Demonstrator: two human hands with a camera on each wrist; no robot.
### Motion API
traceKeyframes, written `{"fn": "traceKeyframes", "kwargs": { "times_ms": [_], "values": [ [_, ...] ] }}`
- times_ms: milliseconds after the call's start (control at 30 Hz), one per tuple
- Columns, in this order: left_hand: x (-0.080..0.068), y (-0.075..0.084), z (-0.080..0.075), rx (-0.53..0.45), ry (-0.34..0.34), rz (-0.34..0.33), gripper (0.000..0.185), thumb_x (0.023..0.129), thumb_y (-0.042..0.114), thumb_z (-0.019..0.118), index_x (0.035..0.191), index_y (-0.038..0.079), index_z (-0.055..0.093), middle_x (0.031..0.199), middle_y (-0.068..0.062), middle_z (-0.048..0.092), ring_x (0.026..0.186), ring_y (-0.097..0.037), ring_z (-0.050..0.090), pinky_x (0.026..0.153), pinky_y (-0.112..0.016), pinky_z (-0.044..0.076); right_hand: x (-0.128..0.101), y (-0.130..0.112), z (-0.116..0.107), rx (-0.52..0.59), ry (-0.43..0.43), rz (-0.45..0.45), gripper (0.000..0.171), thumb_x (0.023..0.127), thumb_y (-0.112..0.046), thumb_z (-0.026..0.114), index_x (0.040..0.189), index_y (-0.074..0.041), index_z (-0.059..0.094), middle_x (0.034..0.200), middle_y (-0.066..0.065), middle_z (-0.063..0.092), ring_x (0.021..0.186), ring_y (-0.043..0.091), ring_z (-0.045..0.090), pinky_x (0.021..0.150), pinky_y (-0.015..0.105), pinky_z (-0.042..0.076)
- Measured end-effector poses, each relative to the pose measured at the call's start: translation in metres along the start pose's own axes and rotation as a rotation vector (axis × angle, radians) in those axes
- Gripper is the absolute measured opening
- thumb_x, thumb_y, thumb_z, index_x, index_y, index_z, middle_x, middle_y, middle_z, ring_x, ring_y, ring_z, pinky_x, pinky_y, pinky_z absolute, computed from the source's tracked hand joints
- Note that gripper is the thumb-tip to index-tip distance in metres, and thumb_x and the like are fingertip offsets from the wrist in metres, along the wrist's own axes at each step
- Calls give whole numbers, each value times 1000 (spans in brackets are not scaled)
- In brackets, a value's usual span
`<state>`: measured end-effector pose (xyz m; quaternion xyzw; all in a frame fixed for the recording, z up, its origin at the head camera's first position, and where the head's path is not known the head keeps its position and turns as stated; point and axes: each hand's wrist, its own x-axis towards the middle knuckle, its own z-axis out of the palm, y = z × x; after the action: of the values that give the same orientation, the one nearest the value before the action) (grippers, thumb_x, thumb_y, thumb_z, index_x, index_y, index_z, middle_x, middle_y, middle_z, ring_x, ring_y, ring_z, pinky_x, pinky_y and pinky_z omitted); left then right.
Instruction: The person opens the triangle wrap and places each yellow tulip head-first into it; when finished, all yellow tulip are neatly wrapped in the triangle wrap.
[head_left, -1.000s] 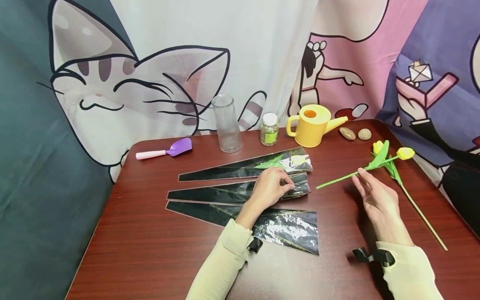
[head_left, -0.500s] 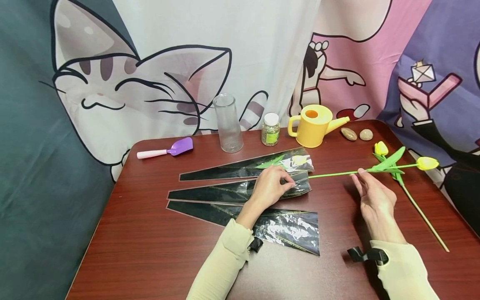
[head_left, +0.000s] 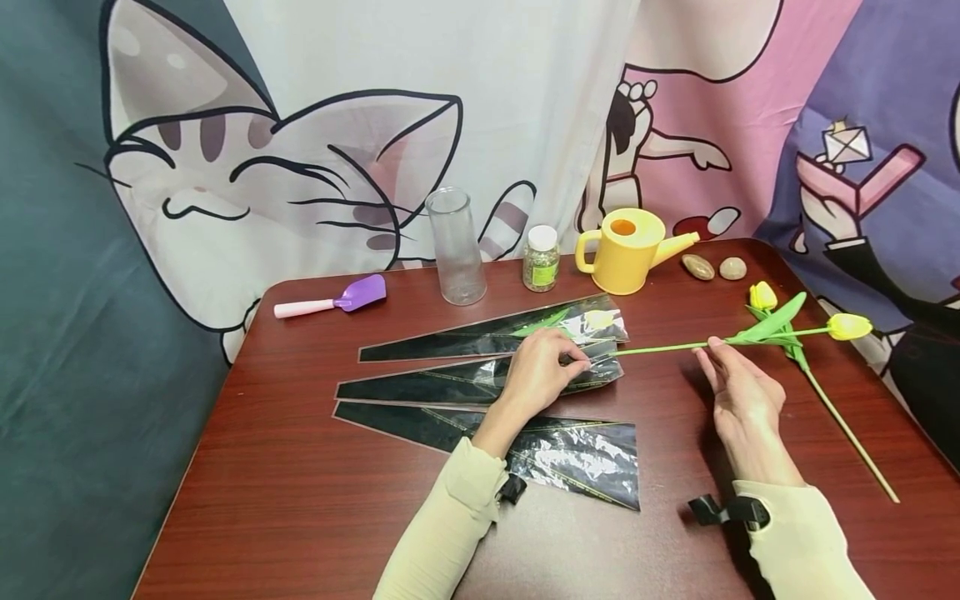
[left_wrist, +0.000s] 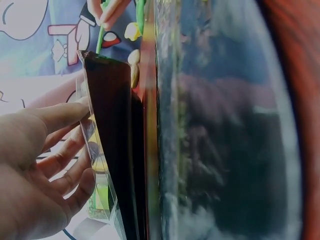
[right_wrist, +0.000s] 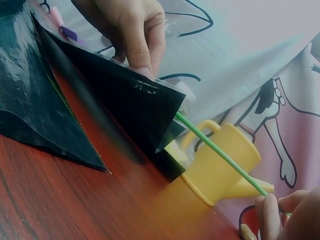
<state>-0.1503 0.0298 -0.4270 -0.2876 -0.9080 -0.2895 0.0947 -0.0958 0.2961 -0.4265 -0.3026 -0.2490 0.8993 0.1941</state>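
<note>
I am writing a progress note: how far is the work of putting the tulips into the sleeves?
Done: the farthest black-and-clear plastic sleeve already holds a yellow flower. In hand: the left hand pinches open the middle sleeve, and the right hand holds a green-stemmed yellow tulip, its stem tip just at the mouth. Left: the nearest sleeve looks empty, and another yellow tulip lies on the table.

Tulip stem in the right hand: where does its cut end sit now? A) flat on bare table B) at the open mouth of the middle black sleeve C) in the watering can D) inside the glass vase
B: the tulip stem, pinched by the right hand, reaches the mouth of the middle sleeve, which the left hand holds open.
</note>
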Motion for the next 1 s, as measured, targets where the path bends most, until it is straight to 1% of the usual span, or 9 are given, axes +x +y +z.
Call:
{"fn": "traceKeyframes", "kwargs": {
  "times_ms": [133, 233, 367, 533, 633, 733, 833, 933, 1000],
  "values": [
    [0, 0, 0, -7, 8, -23, 7, 83, 34, 79, 84, 27, 80, 92, 14, 64, 94, -7, 58, 85, -22, 45, 2, -5, -3, 12, 35, -19, 18, 75, 22, 70, 89, 10, 74, 82, 16, 71, 84, 22, 71, 78, 37, 55],
    [0, 1, -1, -18, 13, -47, 8, 83, 34, 79, 84, 26, 80, 95, 13, 66, 97, -8, 58, 87, -23, 45, 2, -7, -4, 11, 27, -15, 18, 76, 22, 69, 89, 10, 74, 82, 16, 71, 82, 22, 71, 79, 36, 55],
    [0, 2, -3, -27, 15, -48, 8, 84, 34, 78, 85, 26, 80, 95, 12, 66, 97, -9, 58, 86, -24, 46, -3, 0, -2, -14, -28, 9, 16, 78, 22, 68, 87, 11, 74, 81, 17, 71, 79, 24, 72, 80, 35, 54],
    [0, 2, -2, -33, 16, -43, 8, 84, 33, 78, 85, 26, 80, 93, 12, 65, 94, -9, 58, 83, -25, 46, -11, 15, 2, -72, -97, 39, 12, 80, 19, 68, 86, 10, 74, 81, 17, 72, 75, 27, 72, 80, 33, 54],
    [0, 3, -2, -27, 25, -35, 8, 84, 33, 78, 85, 25, 80, 93, 11, 65, 93, -10, 58, 83, -25, 46, -16, 26, 4, -92, -130, 72, 14, 82, 18, 66, 89, 10, 74, 84, 17, 72, 77, 28, 72, 82, 33, 53],
    [0, 4, -2, -17, 34, -23, 8, 85, 32, 78, 85, 25, 80, 92, 11, 64, 92, -9, 58, 82, -25, 46, -21, 36, 6, -120, -143, 123, 15, 83, 18, 66, 90, 8, 75, 86, 17, 72, 80, 26, 72, 85, 34, 52],
    [0, 5, -2, -10, 41, -17, 7, 85, 32, 78, 85, 25, 80, 90, 12, 63, 92, -9, 57, 82, -25, 46, -27, 44, 7, -191, -143, 189, 13, 84, 13, 68, 88, 3, 77, 87, 14, 73, 83, 23, 72, 86, 34, 52],
    [-1, 6, -2, -2, 44, -20, 7, 85, 31, 78, 85, 25, 80, 91, 12, 63, 92, -9, 57, 83, -25, 46, -33, 49, 10, -298, -140, 246, 10, 86, 2, 72, 86, -5, 79, 86, 7, 74, 83, 17, 72, 79, 30, 56],
    [0, 7, -2, 5, 44, -20, 7, 85, 31, 78, 85, 25, 80, 91, 11, 63, 93, -9, 57, 83, -25, 46, -36, 51, 11, -374, -143, 272, 8, 86, -5, 75, 86, -12, 80, 85, 1, 74, 81, 12, 71, 73, 25, 55]
  ]
}}
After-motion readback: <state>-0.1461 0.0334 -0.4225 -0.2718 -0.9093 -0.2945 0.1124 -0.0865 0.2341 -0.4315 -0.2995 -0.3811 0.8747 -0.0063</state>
